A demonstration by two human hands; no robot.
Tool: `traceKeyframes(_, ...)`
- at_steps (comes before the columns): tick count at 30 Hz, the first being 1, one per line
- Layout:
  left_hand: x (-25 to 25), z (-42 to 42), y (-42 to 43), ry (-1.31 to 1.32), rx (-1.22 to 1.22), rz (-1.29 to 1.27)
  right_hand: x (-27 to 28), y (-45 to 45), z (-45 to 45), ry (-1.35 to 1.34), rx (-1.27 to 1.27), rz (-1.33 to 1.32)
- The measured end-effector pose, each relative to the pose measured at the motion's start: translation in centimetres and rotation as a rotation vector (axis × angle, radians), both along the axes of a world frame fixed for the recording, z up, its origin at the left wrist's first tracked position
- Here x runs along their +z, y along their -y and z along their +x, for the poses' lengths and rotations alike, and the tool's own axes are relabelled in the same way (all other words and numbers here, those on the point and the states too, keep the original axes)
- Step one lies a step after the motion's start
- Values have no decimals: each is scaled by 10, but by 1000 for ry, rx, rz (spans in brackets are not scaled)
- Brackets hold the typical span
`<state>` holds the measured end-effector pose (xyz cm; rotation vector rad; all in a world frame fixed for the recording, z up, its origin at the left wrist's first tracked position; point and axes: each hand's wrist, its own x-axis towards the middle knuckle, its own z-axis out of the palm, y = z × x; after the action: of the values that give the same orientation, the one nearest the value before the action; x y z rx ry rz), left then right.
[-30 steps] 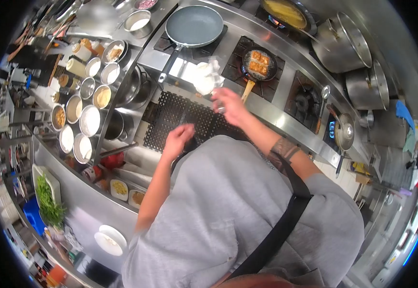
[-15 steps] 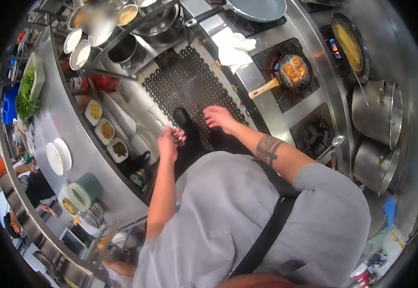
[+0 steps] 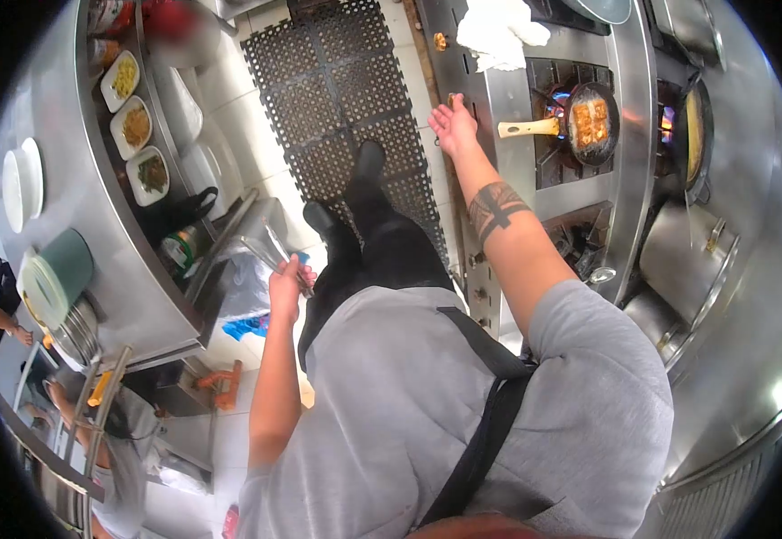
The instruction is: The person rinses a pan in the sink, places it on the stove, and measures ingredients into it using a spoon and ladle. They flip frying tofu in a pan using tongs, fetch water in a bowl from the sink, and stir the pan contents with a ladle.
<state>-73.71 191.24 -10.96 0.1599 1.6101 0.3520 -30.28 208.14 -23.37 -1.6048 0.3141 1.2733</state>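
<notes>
My left hand [image 3: 287, 286] is wrapped round a pair of metal tongs [image 3: 276, 251]; their two arms spread apart beyond my fingers. My right hand [image 3: 452, 130] reaches to the front of the stove [image 3: 510, 180], fingers loosely apart, close to a small brass-coloured knob [image 3: 452, 97]. Whether the fingertips touch that knob I cannot tell. Right of this hand, a black frying pan [image 3: 608, 154] with a pale wooden handle [image 3: 528, 128] sits over a lit burner. Browned pieces of food [image 3: 589, 121] lie in bubbling fat inside it.
A white cloth [image 3: 499, 34] lies on the stove edge. Another pan [image 3: 697, 135] stands over flame behind, near large pots [image 3: 679, 242]. On the left are a steel counter [image 3: 130, 269], white food dishes [image 3: 148, 177] and plates [image 3: 22, 184]. A perforated black mat [image 3: 328, 99] covers the floor.
My view has turned and shifted along the stove. My right hand has moved to the stove front near the knobs. The tongs now show clearly in my left hand, and flames show under the frying pan.
</notes>
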Motion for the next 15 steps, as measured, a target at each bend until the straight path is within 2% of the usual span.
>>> traceKeyframes(15,-9,-43,63,0,-52,-38,-25,2,2,-10,-157,64)
